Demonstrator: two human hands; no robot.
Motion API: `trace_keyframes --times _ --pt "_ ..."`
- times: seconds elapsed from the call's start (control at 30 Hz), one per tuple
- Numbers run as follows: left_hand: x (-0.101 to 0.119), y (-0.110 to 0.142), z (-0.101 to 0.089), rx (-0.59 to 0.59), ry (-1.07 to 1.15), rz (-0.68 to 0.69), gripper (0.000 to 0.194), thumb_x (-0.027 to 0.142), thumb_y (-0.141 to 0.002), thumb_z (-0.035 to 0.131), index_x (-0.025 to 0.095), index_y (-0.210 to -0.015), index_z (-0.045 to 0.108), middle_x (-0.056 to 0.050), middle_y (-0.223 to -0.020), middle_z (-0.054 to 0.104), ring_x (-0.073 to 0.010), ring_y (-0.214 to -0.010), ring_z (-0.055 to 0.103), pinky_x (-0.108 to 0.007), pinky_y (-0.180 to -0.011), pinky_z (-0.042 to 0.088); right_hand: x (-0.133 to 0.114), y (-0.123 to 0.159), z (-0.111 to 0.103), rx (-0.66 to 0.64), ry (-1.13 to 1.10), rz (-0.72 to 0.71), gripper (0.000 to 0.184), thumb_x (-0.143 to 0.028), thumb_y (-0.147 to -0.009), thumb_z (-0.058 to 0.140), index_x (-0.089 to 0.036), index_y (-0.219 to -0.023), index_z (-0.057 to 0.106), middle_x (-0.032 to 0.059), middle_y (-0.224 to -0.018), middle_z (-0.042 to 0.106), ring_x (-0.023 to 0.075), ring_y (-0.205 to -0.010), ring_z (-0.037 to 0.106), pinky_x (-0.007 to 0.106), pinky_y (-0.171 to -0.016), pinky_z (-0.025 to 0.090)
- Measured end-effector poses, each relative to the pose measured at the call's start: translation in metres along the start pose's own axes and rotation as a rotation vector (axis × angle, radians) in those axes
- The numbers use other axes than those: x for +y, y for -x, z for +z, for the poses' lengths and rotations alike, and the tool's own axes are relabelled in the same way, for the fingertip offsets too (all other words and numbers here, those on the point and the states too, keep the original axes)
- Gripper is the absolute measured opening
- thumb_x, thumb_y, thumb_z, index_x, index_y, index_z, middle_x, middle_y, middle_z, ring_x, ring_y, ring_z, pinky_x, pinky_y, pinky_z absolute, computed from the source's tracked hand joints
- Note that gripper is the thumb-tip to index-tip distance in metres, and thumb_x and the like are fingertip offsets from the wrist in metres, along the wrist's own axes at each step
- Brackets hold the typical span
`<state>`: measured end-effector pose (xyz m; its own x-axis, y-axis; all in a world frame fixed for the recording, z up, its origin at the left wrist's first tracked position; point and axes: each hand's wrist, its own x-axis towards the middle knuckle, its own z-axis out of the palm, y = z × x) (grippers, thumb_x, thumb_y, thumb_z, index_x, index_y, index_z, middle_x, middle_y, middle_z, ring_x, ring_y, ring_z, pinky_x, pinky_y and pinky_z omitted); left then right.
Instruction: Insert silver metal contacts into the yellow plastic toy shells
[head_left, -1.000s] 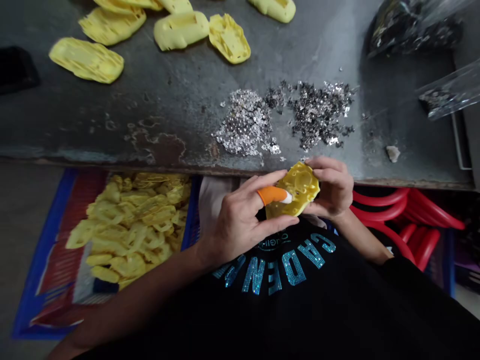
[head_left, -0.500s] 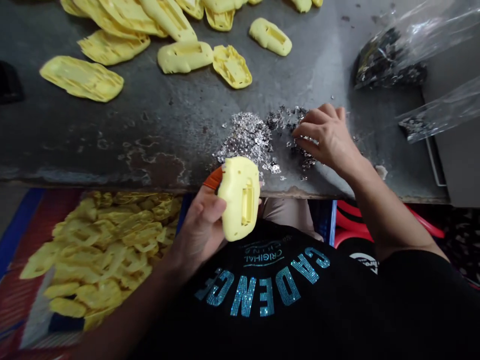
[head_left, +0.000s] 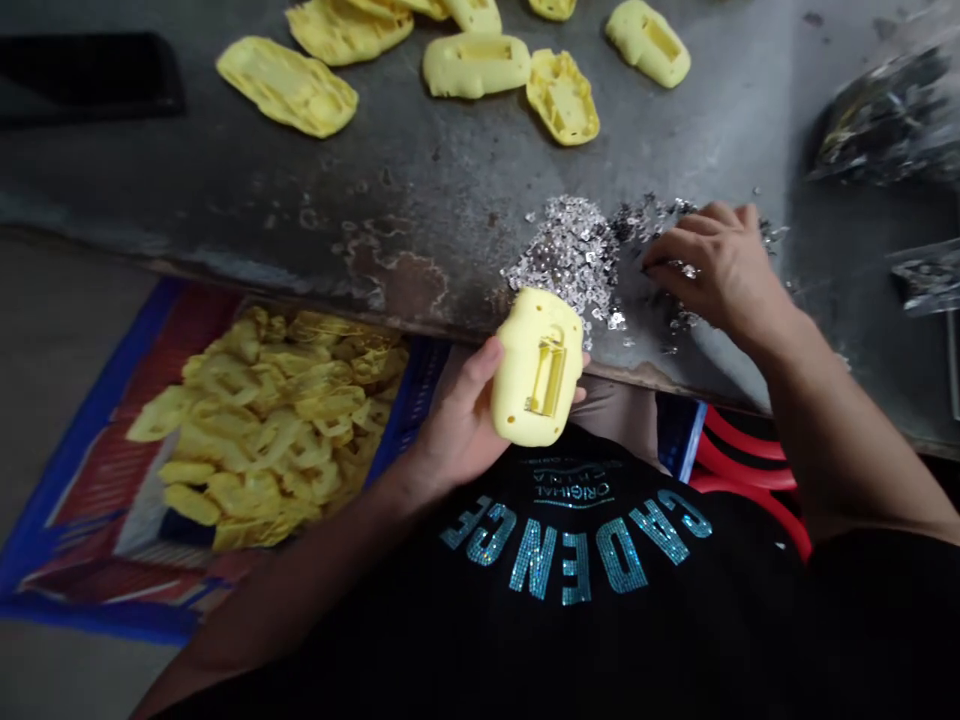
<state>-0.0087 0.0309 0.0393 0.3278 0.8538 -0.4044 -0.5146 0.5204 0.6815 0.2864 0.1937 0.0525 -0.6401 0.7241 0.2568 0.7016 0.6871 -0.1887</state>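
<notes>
One yellow moulded shell (head_left: 538,367) in hand, one sequin pile (head_left: 574,255) at its 1 o'clock.
Left grip (head_left: 457,430) cradles the shell, long axis 12-to-6, at the grey metal desk's (head_left: 225,200) edge; right grip (head_left: 720,275), curled narrow, is nearer the sequins (anything pinched is hidden).

Pale yellow moulded piece (head_left: 525,375), slotted side up, silver sequins (head_left: 574,255) heaped
</notes>
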Motion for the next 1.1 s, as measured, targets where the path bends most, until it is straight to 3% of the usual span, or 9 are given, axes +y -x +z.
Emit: trace_keyframes --times 0.17,0.3,0.43,0.6,0.8,0.97,1.1 --pt "-0.003 0.009 0.009 0.006 -0.013 -0.073 0.087 0.078 -0.087 0.08 0.022 -0.152 0.072 -0.017 -0.138 0.084 -0.0329 -0.101 0.085 -0.034 -0.062 0.068 -0.077 0.018 -0.038 0.09 -0.486 -0.084 0.008 -0.036 -0.111 0.073 -0.029 -0.109 0.077 -0.001 -0.1 0.083 0.0196 -0.085 0.077 0.041 -0.083 0.062" --pt "-0.007 0.013 0.012 -0.045 -0.085 -0.067 0.083 0.082 -0.091 0.074 0.023 -0.149 0.072 -0.014 -0.128 0.086 -0.0349 -0.1 0.085 -0.039 -0.063 0.069 -0.109 0.03 -0.04 0.072 -0.524 -0.168 0.007 -0.033 -0.111 0.074 -0.027 -0.111 0.076 -0.0008 -0.103 0.083 0.0188 -0.094 0.078 0.037 -0.084 0.064" --pt "-0.012 0.016 0.015 -0.079 -0.144 -0.04 0.076 0.085 -0.092 0.071 0.028 -0.142 0.073 -0.011 -0.116 0.086 -0.0333 -0.093 0.085 -0.039 -0.059 0.068 -0.114 0.034 -0.038 0.0 -0.386 -0.203 0.013 -0.036 -0.115 0.067 -0.027 -0.113 0.076 0.002 -0.105 0.082 0.023 -0.1 0.077 0.043 -0.089 0.064" --pt "-0.014 0.022 0.019 -0.105 -0.198 -0.012 0.076 0.088 -0.097 0.062 0.028 -0.144 0.073 -0.012 -0.113 0.085 -0.0377 -0.11 0.084 -0.044 -0.068 0.073 -0.118 0.037 -0.045 -0.031 -0.309 -0.228 0.024 -0.047 -0.117 0.062 -0.032 -0.112 0.079 0.0016 -0.107 0.081 0.0244 -0.098 0.075 0.05 -0.094 0.063" --pt "-0.017 0.026 0.023 -0.124 -0.031 -0.029 0.064 0.078 -0.094 0.078 0.028 -0.133 0.077 -0.009 -0.113 0.084 -0.0326 -0.1 0.084 -0.036 -0.06 0.071 -0.122 0.041 -0.045 -0.003 -0.336 -0.249 0.023 -0.048 -0.115 0.065 -0.031 -0.118 0.081 0.0028 -0.105 0.078 0.0244 -0.1 0.074 0.046 -0.093 0.063" --pt "-0.017 0.029 0.037 -0.1 0.132 -0.028 0.051 0.069 -0.102 0.072 0.024 -0.126 0.075 -0.008 -0.131 0.083 -0.0384 -0.135 0.078 -0.042 -0.086 0.077 -0.122 0.044 -0.042 0.059 -0.305 -0.31 0.017 -0.036 -0.115 0.066 -0.025 -0.117 0.079 0.0043 -0.103 0.078 0.0219 -0.096 0.072 0.042 -0.091 0.061" --pt "-0.018 0.03 0.039 -0.111 0.15 -0.013 0.047 0.066 -0.102 0.074 0.024 -0.123 0.076 -0.008 -0.142 0.081 -0.0414 -0.144 0.073 -0.041 -0.086 0.078 -0.125 0.044 -0.044 0.057 -0.27 -0.359 0.016 -0.033 -0.117 0.062 -0.026 -0.121 0.077 0.0037 -0.105 0.078 0.0209 -0.096 0.072 0.041 -0.092 0.063"
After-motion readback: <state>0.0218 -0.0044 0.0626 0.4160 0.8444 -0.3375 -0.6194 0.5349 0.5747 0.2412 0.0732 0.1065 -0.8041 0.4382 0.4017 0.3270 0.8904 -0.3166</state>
